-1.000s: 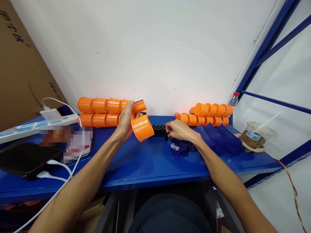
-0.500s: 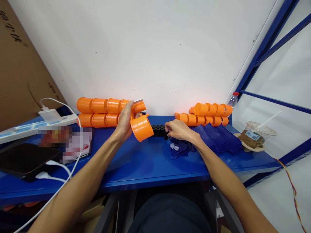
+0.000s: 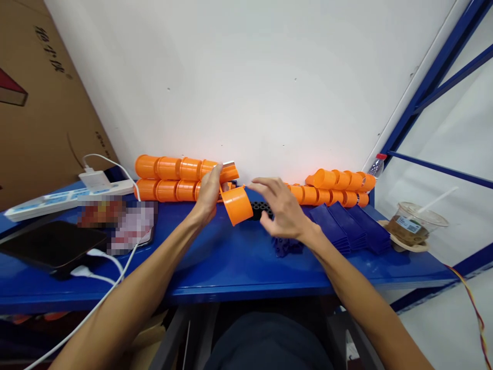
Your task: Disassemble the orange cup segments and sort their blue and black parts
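- Chg: R hand (image 3: 283, 208) was pinched down at the black pcs (image 3: 261, 209) ½ s ago; now lifted off & over twd L, thumb & fingers spread.
- L hand (image 3: 208, 192) same as before: clamped on the orange part (image 3: 238, 206), round end out past the fingers, tilted, held up over the blue bench (image 3: 239, 275), just in front of the L orange row (image 3: 168, 180).
- View swung a bit L too; more of the carton (image 3: 46, 97) in frame.
- Meaning (my read): attn moved from black pcs to the held part; R fingertips v. near its upper rim, can't tell if touching.
- R grip: thumb & fingers apart, nothing seen betw. them. Can't tell if a small pc is hidden behind fingers.
- Black pcs: bunched upright betw. hands, partly hidden by R hand.
- Near R wrist: dk blue scraps (image 3: 287, 247); beyond, blue flat pcs (image 3: 348, 226) in overlapping stacks; R orange row (image 3: 335, 187) behind.
- Writing: carton has big dk characters, slanted, + smaller line lower down; can't read w/ confidence. Red-topped shape printed/drawn at its L edge.
- Drink cup (image 3: 414, 234), far R: white label (image 3: 409, 224), print too small.
- No brand legible.
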`<state>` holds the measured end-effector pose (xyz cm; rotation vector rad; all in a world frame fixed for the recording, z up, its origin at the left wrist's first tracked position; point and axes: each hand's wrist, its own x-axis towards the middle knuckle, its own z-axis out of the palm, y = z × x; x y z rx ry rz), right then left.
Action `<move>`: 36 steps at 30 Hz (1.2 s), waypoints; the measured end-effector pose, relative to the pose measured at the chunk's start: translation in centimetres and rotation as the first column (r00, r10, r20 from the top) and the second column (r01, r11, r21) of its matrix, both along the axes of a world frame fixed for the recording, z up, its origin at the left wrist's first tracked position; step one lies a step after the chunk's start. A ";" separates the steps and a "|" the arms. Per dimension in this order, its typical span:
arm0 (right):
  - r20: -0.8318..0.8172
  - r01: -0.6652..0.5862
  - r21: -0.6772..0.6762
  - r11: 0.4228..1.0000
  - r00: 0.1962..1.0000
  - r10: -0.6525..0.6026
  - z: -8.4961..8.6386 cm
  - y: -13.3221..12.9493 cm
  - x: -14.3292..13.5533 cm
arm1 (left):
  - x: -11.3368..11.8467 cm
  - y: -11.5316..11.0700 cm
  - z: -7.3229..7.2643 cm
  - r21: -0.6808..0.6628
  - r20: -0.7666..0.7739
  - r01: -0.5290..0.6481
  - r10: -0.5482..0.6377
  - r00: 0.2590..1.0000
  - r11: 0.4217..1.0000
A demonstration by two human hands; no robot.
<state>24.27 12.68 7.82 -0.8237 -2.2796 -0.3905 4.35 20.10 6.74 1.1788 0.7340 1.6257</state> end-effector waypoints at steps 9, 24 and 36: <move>0.282 0.158 0.134 0.978 0.940 -0.190 -1.7 0.1 -2.6 | 0.2 -0.5 -0.2 0.025 -0.184 -0.074 0.077 0.980 0.997; 0.533 0.713 -0.465 0.524 0.698 -0.478 11.2 8.3 12.9 | 0.3 -0.6 0.3 -0.102 -0.145 -0.025 0.010 0.989 0.994; 0.605 0.779 -0.456 0.430 0.626 -0.492 9.7 10.1 13.7 | 0.2 -0.7 0.2 -0.094 -0.146 -0.006 -0.008 0.989 0.996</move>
